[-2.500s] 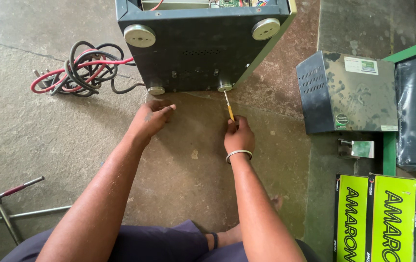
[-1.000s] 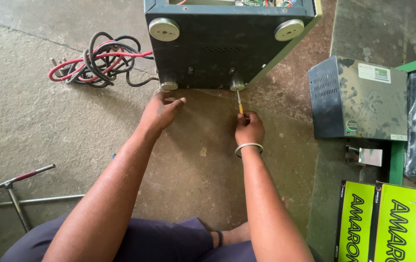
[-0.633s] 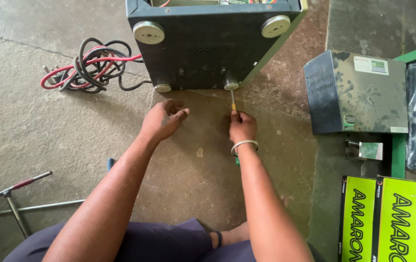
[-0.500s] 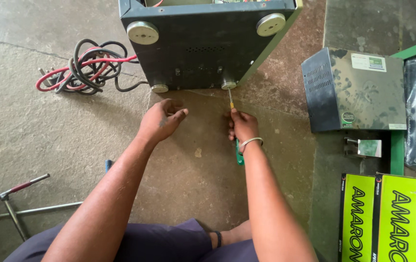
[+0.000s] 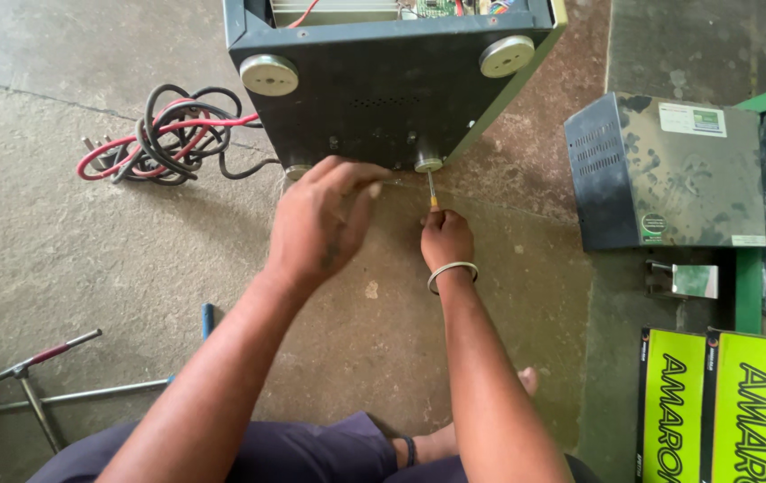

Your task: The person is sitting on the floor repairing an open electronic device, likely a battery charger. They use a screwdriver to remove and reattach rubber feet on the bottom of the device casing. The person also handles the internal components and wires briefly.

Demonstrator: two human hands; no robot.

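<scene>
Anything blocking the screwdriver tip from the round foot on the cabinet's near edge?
Nothing visible. The screwdriver in the right hand runs straight up to the round foot on the dark cabinet. The left hand sits just left of the shaft, not across it.

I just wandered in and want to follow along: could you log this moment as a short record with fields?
Setting: concrete floor
Main thing: dark metal cabinet, round feet facing the camera
Right hand: right hand grips a screwdriver, tip at one foot
Left hand: left hand at the cabinet's lower edge
Nearby: coiled cables, smaller dark box, yellow-green cartons
</scene>
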